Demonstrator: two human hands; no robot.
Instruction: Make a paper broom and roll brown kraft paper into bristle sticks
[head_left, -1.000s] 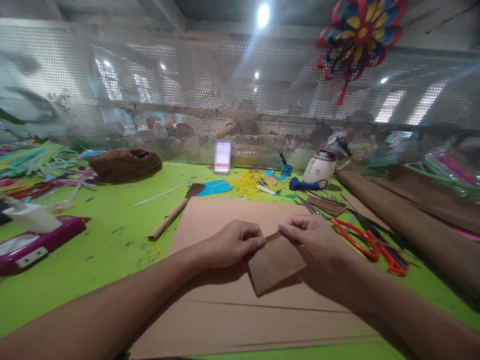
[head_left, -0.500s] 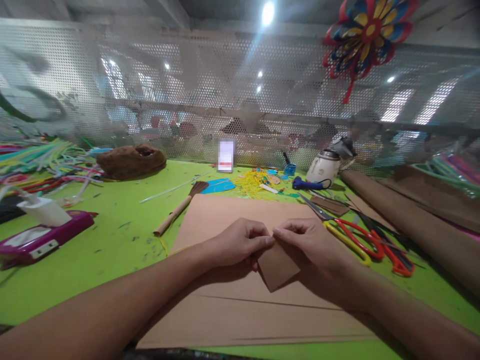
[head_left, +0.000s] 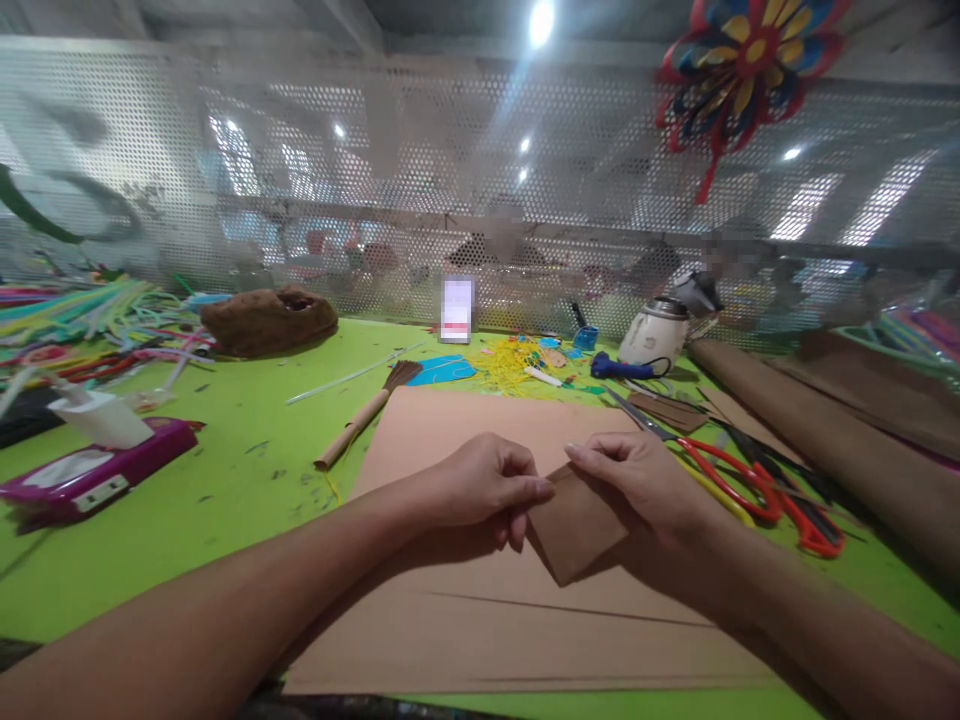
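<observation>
Both hands pinch a small piece of brown paper [head_left: 576,530] along its upper edge. My left hand [head_left: 487,490] grips the left corner between thumb and fingers. On the upper right part, my right hand [head_left: 637,470] has its thumb on top, with its other fingers partly hidden behind. The piece is tilted, one corner pointing down toward me. Beneath it lie large sheets of tan paper [head_left: 442,430] on the green table. Just right of my right hand are scissors with red handles [head_left: 731,480] and a yellow handle [head_left: 720,490] partly covered by the wrist.
A purple power strip [head_left: 105,480] and a brown furry pouch [head_left: 270,322] are at left. A rolled paper piece with a fringed end [head_left: 360,425] lies beyond the left arm. Yellow shreds [head_left: 514,365], a blue glue gun [head_left: 626,367] and a white kettle [head_left: 652,330] stand farther back.
My right hand has slid slightly right along the paper's upper edge, widening the gap between the hands. More of the brown piece shows. The whole view has shifted a little.
</observation>
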